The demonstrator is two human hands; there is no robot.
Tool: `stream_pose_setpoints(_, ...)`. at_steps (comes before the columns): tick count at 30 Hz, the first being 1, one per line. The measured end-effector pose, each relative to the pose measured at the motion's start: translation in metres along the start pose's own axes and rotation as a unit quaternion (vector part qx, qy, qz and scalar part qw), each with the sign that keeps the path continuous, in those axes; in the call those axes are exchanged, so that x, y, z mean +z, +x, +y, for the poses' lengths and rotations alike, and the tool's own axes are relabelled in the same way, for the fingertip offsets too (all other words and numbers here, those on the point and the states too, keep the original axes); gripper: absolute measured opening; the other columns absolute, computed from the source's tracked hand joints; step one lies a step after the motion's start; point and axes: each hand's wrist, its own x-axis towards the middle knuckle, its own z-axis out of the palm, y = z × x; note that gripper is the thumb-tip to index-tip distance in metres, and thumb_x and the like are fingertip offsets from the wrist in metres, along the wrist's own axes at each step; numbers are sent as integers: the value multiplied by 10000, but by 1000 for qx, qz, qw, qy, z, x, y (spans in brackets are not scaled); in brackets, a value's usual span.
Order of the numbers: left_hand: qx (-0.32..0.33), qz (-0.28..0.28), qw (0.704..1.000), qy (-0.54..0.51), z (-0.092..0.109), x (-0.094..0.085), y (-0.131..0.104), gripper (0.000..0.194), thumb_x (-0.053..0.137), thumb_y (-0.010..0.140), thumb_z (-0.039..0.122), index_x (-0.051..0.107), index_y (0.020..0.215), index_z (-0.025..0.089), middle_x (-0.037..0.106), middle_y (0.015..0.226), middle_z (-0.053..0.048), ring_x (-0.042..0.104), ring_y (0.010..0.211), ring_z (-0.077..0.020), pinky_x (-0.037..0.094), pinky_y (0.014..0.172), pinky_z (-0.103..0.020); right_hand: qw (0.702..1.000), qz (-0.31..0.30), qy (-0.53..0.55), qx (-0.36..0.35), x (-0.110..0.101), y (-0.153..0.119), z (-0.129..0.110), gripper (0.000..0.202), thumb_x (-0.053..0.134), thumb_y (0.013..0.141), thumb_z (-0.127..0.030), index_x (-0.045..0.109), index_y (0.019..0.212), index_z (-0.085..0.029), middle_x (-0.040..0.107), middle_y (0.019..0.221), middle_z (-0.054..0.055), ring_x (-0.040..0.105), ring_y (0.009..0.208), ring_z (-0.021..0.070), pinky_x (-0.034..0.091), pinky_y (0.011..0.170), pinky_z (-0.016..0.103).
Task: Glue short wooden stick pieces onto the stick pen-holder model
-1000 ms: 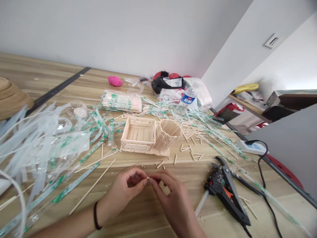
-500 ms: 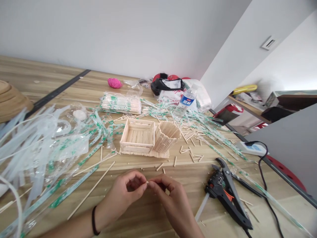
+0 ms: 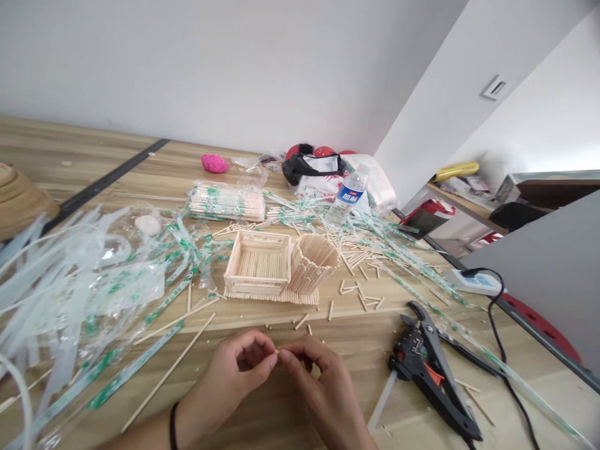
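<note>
Low over the near part of the wooden table, my left hand (image 3: 237, 369) and my right hand (image 3: 319, 378) meet fingertip to fingertip. Both pinch a tiny pale wooden piece (image 3: 276, 352), mostly hidden by the fingers. Beyond them stands a square box built of thin wooden sticks (image 3: 259, 265), and joined beside it is a round stick cup (image 3: 315, 262); both rest on a stick base (image 3: 300, 296). Short cut sticks (image 3: 360, 294) lie scattered to the right of the cup. A long stick (image 3: 169, 372) lies left of my left hand.
At right lie a black glue gun (image 3: 422, 375) and a cutter (image 3: 424, 319), near a white power strip (image 3: 475, 282). Clear glue sticks (image 3: 60, 269) and plastic wrappers cover the left. Behind are a bundle of sticks (image 3: 227, 201), a water bottle (image 3: 347, 197) and pink yarn (image 3: 214, 164).
The view has shifted slightly, so the table's things sit a little lower in the picture. My hands stay pinched together on the tiny piece, with hardly any movement.
</note>
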Motion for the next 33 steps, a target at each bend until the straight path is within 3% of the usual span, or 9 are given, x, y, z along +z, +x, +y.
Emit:
stream_pose_setpoints(10,-2,3,1000,-14,3,-2,1,135,599,786,326,592,758,194,548,646,29,505,619,-138,417,589,-239,1000,18,20,15,0,4,16,303,580,818,-430,683,727,-159,635,630,20,547,595,164,396,527,240)
stream_pose_setpoints(14,-12,3,999,-40,1,-3,3,165,616,787,355,604,777,191,599,655,17,543,634,-146,428,602,-244,992,45,-109,-43,-13,4,23,198,550,854,-316,695,815,-186,658,752,43,575,677,186,441,621,274)
stream_pose_setpoints(17,-20,7,999,-50,0,-4,4,175,633,775,362,611,763,189,609,643,17,549,621,-144,426,585,-238,974,21,-211,-73,-21,0,28,210,508,868,-206,716,849,-193,647,830,75,590,788,218,461,716,319)
stream_pose_setpoints(23,-35,10,998,-43,1,-5,5,192,651,754,377,619,758,188,613,623,20,541,594,-138,417,559,-230,956,-5,-272,-112,-28,-9,32,295,426,910,-175,710,983,-204,622,883,86,575,826,209,481,720,311)
stream_pose_setpoints(27,-41,11,999,-21,-1,-5,6,211,657,743,395,626,759,187,621,629,10,529,593,-140,396,546,-228,942,60,-309,-114,-65,-18,44,306,429,913,-236,631,1139,-190,626,977,95,580,909,214,484,789,323)
stream_pose_setpoints(30,-50,7,999,-20,-2,-6,5,226,652,746,410,624,773,187,621,636,8,521,585,-135,389,533,-224,887,207,-404,-87,-110,-30,64,384,450,875,-352,621,1133,-123,621,1037,143,574,959,283,473,839,429)
stream_pose_setpoints(33,-46,4,999,-22,-1,-6,5,225,649,751,408,623,777,186,620,630,10,516,573,-129,394,527,-219,850,236,-470,-35,-146,-43,85,498,421,850,-434,613,1133,-71,625,1023,171,579,923,321,485,802,475)
